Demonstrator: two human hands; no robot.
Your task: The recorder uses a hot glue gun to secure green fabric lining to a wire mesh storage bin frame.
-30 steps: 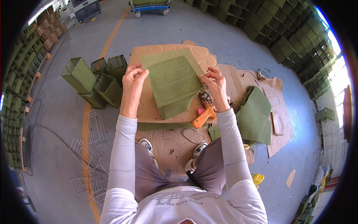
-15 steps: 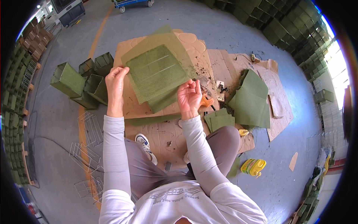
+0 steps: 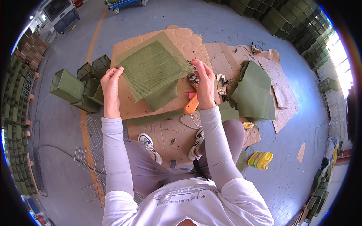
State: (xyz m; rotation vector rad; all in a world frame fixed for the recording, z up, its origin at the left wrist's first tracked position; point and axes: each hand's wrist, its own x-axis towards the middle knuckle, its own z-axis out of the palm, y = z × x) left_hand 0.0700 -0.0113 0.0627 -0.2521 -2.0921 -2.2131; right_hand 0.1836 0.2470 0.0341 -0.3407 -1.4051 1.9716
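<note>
My left hand pinches the left edge of a green mesh sheet, which is held tilted above a cardboard-topped work surface. Another green piece shows below the mesh. At the sheet's right side, my right hand has its fingers curled around the grimy upper part of what looks like a glue gun. Its orange handle points toward me, with a pink part above and a thin cord trailing from the bottom. The right fingertips are close to the sheet's right corner, and dark scraps there partly hide the grip.
Green open-topped boxes stand at left, above wire frames. Stacked green sheets lie on cardboard at right, near a yellow bottle. A blue cart stands at the far side; green boxes are piled far right.
My right hand has left the mesh's near right corner and moved farther away and to the right. The orange-handled tool has shifted left and turned. My left hand still pinches the mesh.
</note>
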